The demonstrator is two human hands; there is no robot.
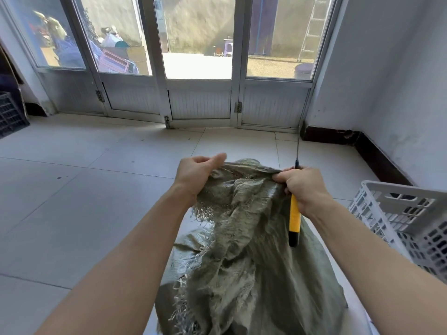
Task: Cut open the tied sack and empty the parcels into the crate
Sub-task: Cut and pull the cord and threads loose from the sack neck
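The sack (242, 250) stands on the floor (96, 189) right in front of the person, its mouth pulled up between both hands. The left hand (196, 175) grips the left edge of the mouth with curled fingers. The right hand (304, 187) pinches the right edge and also clasps a yellow knife (294, 218), whose handle hangs down against the sack.

The mouth looks spread and frayed, and no tie shows on it, so the cutting seems done. The emptying seems yet to begin: the sack is upright and not tipped toward the white crate (399, 213), which sits just right of it.

No parcels are in view. The sack's folds hide whatever is inside, and the crate's interior is mostly cut off by the frame edge, so I cannot tell whether it holds anything. A thin dark line rises from the knife's top end; blade or floor mark, I cannot say. The sack's base is cut off too. A dark crate (9, 114) stands far left of the sack.
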